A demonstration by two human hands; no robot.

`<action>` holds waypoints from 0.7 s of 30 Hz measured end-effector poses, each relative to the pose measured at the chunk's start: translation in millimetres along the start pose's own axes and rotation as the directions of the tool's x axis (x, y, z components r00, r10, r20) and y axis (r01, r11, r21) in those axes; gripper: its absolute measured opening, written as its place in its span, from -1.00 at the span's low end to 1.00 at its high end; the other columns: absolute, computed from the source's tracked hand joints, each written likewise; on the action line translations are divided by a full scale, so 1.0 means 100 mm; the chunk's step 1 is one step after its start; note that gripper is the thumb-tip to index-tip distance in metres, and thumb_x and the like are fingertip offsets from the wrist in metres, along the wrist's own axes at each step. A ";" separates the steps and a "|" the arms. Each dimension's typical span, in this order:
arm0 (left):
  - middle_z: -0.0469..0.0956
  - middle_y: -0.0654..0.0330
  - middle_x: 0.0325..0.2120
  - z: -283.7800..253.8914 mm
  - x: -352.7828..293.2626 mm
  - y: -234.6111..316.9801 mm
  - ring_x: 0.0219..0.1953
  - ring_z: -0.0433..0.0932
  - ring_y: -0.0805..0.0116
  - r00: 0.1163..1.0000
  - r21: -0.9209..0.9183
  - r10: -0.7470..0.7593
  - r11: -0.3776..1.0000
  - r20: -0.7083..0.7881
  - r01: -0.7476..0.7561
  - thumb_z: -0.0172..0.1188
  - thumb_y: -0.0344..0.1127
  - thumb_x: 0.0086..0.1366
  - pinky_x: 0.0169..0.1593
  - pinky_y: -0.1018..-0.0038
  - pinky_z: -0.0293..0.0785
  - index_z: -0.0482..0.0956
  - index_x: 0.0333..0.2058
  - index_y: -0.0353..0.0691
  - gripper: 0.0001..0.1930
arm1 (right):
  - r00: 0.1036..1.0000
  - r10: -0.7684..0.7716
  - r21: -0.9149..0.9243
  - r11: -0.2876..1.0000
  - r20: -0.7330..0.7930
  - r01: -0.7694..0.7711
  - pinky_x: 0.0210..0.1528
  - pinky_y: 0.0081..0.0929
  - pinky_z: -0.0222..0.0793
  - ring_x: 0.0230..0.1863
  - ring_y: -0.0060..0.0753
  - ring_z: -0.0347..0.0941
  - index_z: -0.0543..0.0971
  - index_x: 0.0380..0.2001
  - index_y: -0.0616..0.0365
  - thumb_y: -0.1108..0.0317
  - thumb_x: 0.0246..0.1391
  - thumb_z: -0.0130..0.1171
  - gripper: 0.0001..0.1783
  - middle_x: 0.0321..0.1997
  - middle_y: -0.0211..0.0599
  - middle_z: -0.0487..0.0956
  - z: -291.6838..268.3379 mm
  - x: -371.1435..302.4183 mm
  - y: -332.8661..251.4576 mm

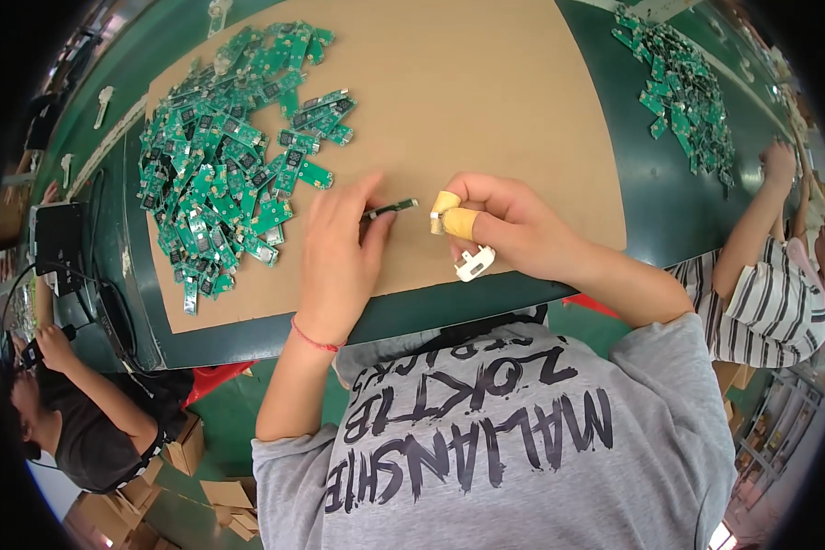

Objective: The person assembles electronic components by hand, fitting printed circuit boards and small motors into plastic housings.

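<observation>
My left hand [335, 240] pinches a small green circuit board [390, 210] between thumb and fingers, its far end pointing toward my right hand. Yellow coverings wrap the thumb and a finger of my right hand [513, 225]. Their tips are pressed together on a small pale or metallic bit [437, 216], too small to name. A white plastic piece with a slot [474, 264] sticks out below that thumb, held by the same hand; its hidden end cannot be made out. Left of my hands, a large heap of green circuit boards [220, 174] lies on the brown board [431, 92].
The brown board lies on a dark green table [513, 295]. Another circuit board heap [683, 101] is at the far right, near a co-worker's hand [779, 163]. A second person [101, 403] sits at the left by a black device [60, 247]. Cardboard boxes [232, 500] stand on the floor.
</observation>
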State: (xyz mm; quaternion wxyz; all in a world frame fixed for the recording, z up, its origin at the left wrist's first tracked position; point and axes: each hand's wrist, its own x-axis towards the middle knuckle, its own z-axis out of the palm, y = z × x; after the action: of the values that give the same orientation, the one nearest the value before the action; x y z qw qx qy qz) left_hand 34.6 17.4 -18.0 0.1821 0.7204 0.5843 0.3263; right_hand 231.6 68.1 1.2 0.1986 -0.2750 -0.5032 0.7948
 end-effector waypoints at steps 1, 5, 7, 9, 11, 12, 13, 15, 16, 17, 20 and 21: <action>0.41 0.22 -0.49 0.00 0.02 -0.02 -0.43 0.43 0.32 0.992 0.193 0.122 0.975 -0.044 -0.111 0.16 -0.56 0.01 -0.26 0.44 0.34 0.39 -0.07 -0.20 -0.56 | 1.000 0.004 -0.007 1.000 -0.005 -0.004 -0.44 -0.65 0.31 -0.47 -0.63 0.38 0.36 -0.30 0.21 0.39 0.16 -0.14 -0.87 -0.54 -0.46 0.39 -0.01 0.00 0.00; 0.44 0.22 -0.50 -0.06 0.01 0.17 -0.52 0.41 0.39 0.976 -0.179 -0.209 0.960 0.061 0.217 0.12 -0.53 0.08 -0.43 0.52 0.32 0.42 -0.23 -0.28 -0.77 | 0.995 -0.051 -0.161 0.986 -0.086 0.036 -0.44 -0.64 0.31 -0.48 -0.65 0.38 0.38 -0.37 0.20 0.40 0.09 -0.05 -0.90 -0.54 -0.43 0.40 -0.01 -0.02 -0.05; 0.47 0.22 -0.50 -0.04 0.00 0.26 -0.57 0.37 0.47 0.930 -0.429 -0.363 0.832 0.061 0.353 0.09 -0.49 0.13 -0.54 0.57 0.25 0.40 -0.27 -0.30 -0.84 | 0.971 -0.210 -0.637 0.766 -0.116 0.090 -0.44 -0.59 0.27 -0.53 -0.61 0.37 0.41 -0.46 0.17 0.44 -0.08 0.07 -0.91 -0.57 -0.41 0.44 0.01 -0.03 -0.17; 0.48 0.22 -0.51 -0.06 0.01 0.37 -0.57 0.37 0.49 0.932 -0.468 -0.362 0.818 0.031 0.334 0.09 -0.48 0.15 -0.53 0.58 0.24 0.39 -0.30 -0.30 -0.87 | 0.931 -0.358 -0.793 0.585 -0.063 0.171 -0.44 -0.56 0.25 -0.56 -0.57 0.35 0.41 -0.48 0.16 0.46 -0.17 0.10 -0.88 -0.60 -0.41 0.44 0.04 -0.02 -0.22; 0.49 0.23 -0.52 -0.05 0.00 0.42 -0.57 0.36 0.51 0.932 -0.506 -0.364 0.805 -0.005 0.311 0.08 -0.47 0.16 -0.53 0.59 0.23 0.39 -0.32 -0.29 -0.89 | 0.875 -0.484 -0.905 0.360 0.028 0.228 -0.44 -0.54 0.23 -0.58 -0.53 0.34 0.42 -0.50 0.14 0.47 -0.26 0.14 -0.85 -0.63 -0.42 0.45 0.08 0.01 -0.24; 0.48 0.22 -0.52 -0.03 -0.02 0.43 -0.56 0.36 0.47 0.946 -0.473 -0.317 0.844 -0.061 0.253 0.09 -0.48 0.15 -0.51 0.57 0.24 0.40 -0.31 -0.29 -0.88 | 0.840 -0.541 -0.927 0.291 0.044 0.237 -0.44 -0.53 0.21 -0.62 -0.49 0.32 0.42 -0.51 0.14 0.47 -0.30 0.15 -0.82 -0.66 -0.44 0.44 0.09 0.02 -0.24; 0.46 0.21 -0.52 -0.01 -0.03 0.43 -0.54 0.37 0.43 0.957 -0.436 -0.266 0.879 -0.113 0.193 0.09 -0.49 0.14 -0.49 0.54 0.26 0.41 -0.30 -0.28 -0.87 | 0.801 -0.596 -0.946 0.220 0.063 0.238 -0.43 -0.53 0.19 -0.65 -0.46 0.30 0.42 -0.51 0.13 0.48 -0.33 0.16 -0.80 -0.69 -0.47 0.43 0.10 0.03 -0.23; 0.45 0.19 -0.52 -0.01 -0.01 0.44 -0.51 0.37 0.38 0.969 -0.340 -0.194 0.931 -0.151 0.133 0.10 -0.50 0.12 -0.46 0.51 0.28 0.43 -0.30 -0.28 -0.86 | 0.784 -0.616 -0.955 0.180 0.078 0.237 -0.43 -0.53 0.19 -0.67 -0.48 0.28 0.41 -0.52 0.12 0.47 -0.35 0.18 -0.79 -0.70 -0.49 0.42 0.10 0.05 -0.22; 0.43 0.18 -0.51 -0.01 0.00 0.44 -0.48 0.37 0.33 0.976 -0.237 -0.119 0.969 -0.181 0.074 0.11 -0.50 0.11 -0.43 0.47 0.29 0.45 -0.29 -0.29 -0.84 | 0.767 -0.635 -0.962 0.141 0.094 0.235 -0.43 -0.54 0.19 -0.70 -0.49 0.26 0.40 -0.53 0.12 0.46 -0.38 0.20 -0.78 -0.71 -0.51 0.41 0.11 0.06 -0.21; 0.43 0.18 -0.51 -0.01 0.00 0.45 -0.48 0.37 0.33 0.976 -0.237 -0.120 0.969 -0.182 0.074 0.11 -0.50 0.11 -0.43 0.47 0.29 0.45 -0.29 -0.29 -0.84 | 0.767 -0.634 -0.961 0.141 0.096 0.236 -0.43 -0.54 0.19 -0.70 -0.49 0.26 0.40 -0.53 0.12 0.46 -0.38 0.20 -0.78 -0.71 -0.51 0.41 0.11 0.06 -0.20; 0.40 0.16 -0.51 -0.03 -0.02 0.50 -0.44 0.37 0.25 0.976 -0.179 -0.098 0.982 -0.197 0.063 0.12 -0.52 0.07 -0.40 0.42 0.31 0.48 -0.29 -0.29 -0.82 | 0.720 -0.683 -0.968 0.072 0.126 0.238 -0.43 -0.54 0.19 -0.74 -0.51 0.22 0.39 -0.56 0.10 0.46 -0.41 0.21 -0.76 -0.76 -0.54 0.36 0.14 0.08 -0.18; 0.40 0.16 -0.51 -0.03 -0.02 0.51 -0.45 0.36 0.25 0.973 -0.172 -0.112 0.982 -0.202 0.077 0.12 -0.53 0.07 -0.40 0.42 0.30 0.48 -0.30 -0.29 -0.82 | 0.716 -0.686 -0.969 0.068 0.126 0.236 -0.43 -0.55 0.19 -0.74 -0.52 0.21 0.39 -0.57 0.10 0.46 -0.42 0.21 -0.76 -0.77 -0.55 0.34 0.16 0.07 -0.19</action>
State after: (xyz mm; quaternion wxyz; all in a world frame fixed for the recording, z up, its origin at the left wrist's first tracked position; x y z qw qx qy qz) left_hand 69.1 2.1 17.0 0.1927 0.6358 0.6054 0.4383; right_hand 216.7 69.8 22.3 0.3294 -0.2982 -0.8843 0.1433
